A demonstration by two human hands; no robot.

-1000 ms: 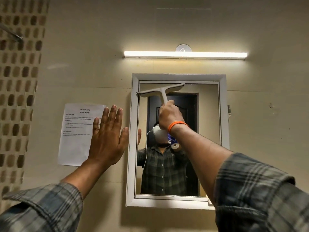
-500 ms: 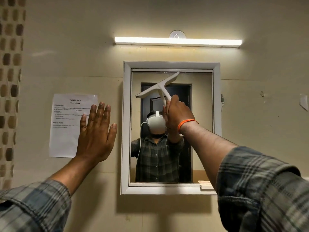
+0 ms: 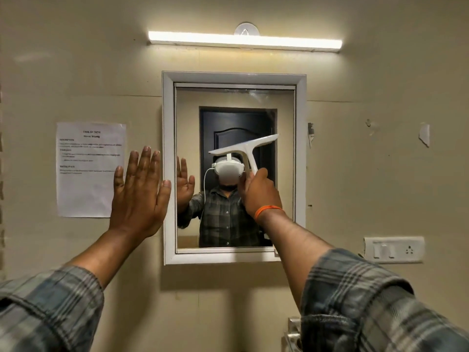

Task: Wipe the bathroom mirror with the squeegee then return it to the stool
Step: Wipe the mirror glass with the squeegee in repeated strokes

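A white-framed mirror hangs on the beige wall ahead of me. My right hand, with an orange band at the wrist, grips the handle of a white squeegee. Its blade is tilted, right end higher, over the middle of the glass. My left hand is raised flat with fingers spread, just left of the mirror frame, holding nothing. The stool is not in view.
A printed paper sheet is taped to the wall left of the mirror. A lit tube light runs above it. A switch and socket plate sits at lower right, and a metal fixture shows below my right sleeve.
The squeegee has travelled from the top of the mirror down to its middle, with my right hand. My view shifted, so the mirror sits more central. My left hand stays flat beside the frame.
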